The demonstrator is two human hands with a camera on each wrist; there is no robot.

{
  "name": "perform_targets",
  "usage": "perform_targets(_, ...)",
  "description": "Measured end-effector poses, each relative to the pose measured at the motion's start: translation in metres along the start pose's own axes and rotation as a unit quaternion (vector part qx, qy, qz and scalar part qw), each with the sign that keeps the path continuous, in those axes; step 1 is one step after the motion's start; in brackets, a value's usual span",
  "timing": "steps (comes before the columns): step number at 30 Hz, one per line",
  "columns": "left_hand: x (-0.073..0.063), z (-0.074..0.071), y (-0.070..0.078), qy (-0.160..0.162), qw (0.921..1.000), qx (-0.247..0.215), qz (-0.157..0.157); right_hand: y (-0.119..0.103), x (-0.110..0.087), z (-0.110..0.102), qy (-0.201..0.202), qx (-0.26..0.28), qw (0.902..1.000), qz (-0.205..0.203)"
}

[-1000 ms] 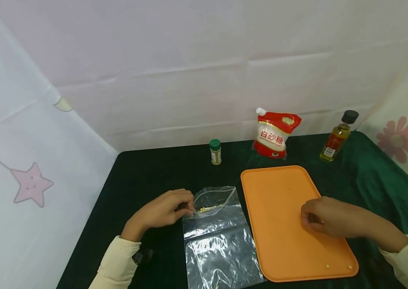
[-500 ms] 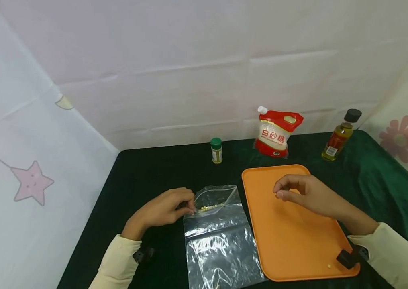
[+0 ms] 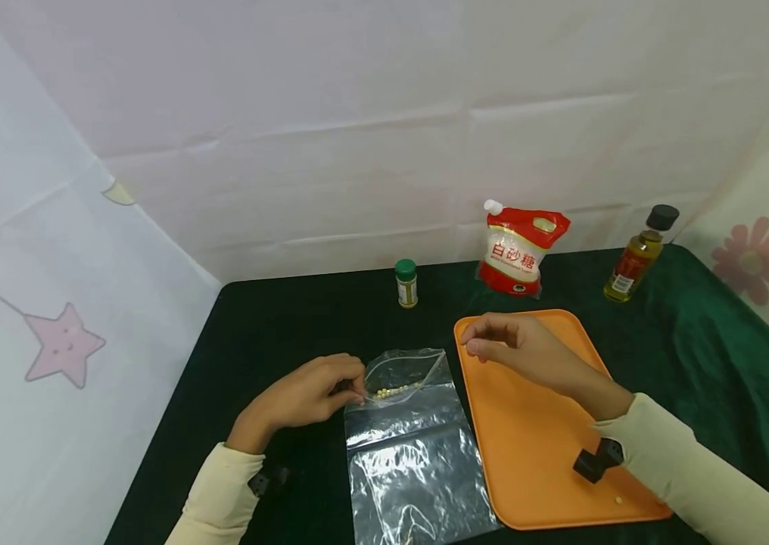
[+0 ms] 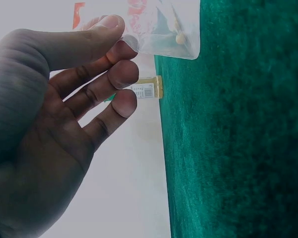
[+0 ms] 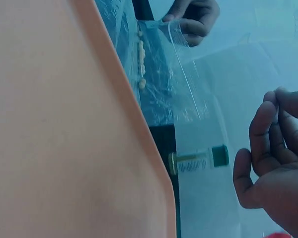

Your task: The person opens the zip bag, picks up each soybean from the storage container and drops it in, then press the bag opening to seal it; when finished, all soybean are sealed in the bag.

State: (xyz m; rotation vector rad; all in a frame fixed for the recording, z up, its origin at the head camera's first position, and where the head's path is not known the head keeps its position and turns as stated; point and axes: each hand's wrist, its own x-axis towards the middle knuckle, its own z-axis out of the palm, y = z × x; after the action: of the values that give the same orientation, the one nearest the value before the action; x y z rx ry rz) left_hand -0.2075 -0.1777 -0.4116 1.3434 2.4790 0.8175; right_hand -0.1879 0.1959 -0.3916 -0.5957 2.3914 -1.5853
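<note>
A clear zip bag (image 3: 405, 446) lies on the dark green cloth, its mouth spread and a row of small yellow balls (image 3: 391, 392) inside near the top. My left hand (image 3: 312, 393) pinches the bag's left edge at the mouth between thumb and index finger. Over the upper left of the orange tray (image 3: 527, 454), my right hand (image 3: 514, 344) hovers with fingers bent. Its thumb and index fingertips meet in the right wrist view; I cannot tell whether a small ball is between them. One pale ball (image 3: 619, 499) lies near the tray's front right.
Behind the bag stands a small green-capped jar (image 3: 406, 284). A red and white sugar pouch (image 3: 517, 253) and an oil bottle (image 3: 636, 261) with a black cap stand along the back. Pale printed cloth (image 3: 330, 151) hangs behind the table.
My right hand has risen from low over the tray's right side and moved left toward the bag. My left hand keeps its pinch on the bag, which has not moved.
</note>
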Motion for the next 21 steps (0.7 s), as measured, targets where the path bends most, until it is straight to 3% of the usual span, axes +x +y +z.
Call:
perform_targets(7, -0.001, -0.003, 0.001, 0.001, 1.0, 0.004, 0.005, -0.012, 0.019, 0.02, -0.019, -0.008, 0.9995, -0.024)
perform_targets(10, 0.0, -0.002, 0.001, 0.0, 1.0, 0.006, 0.003, -0.015, 0.014, 0.016, 0.0, -0.023, 0.9994, -0.024)
perform_targets(13, 0.0, -0.002, 0.0, -0.001, 1.0, 0.006, 0.002, -0.016, 0.004, 0.003, 0.002, -0.075, 0.9967, -0.032)
perform_targets(16, -0.001, -0.001, 0.0, 0.0, 1.0, 0.006, 0.004, -0.017, -0.012, -0.015, -0.043, -0.143, 0.9878, -0.041)
perform_targets(21, -0.001, 0.0, 0.001, 0.001, 1.0, 0.006, -0.001, -0.015, -0.049, -0.044, -0.159, -0.246, 0.956, -0.013)
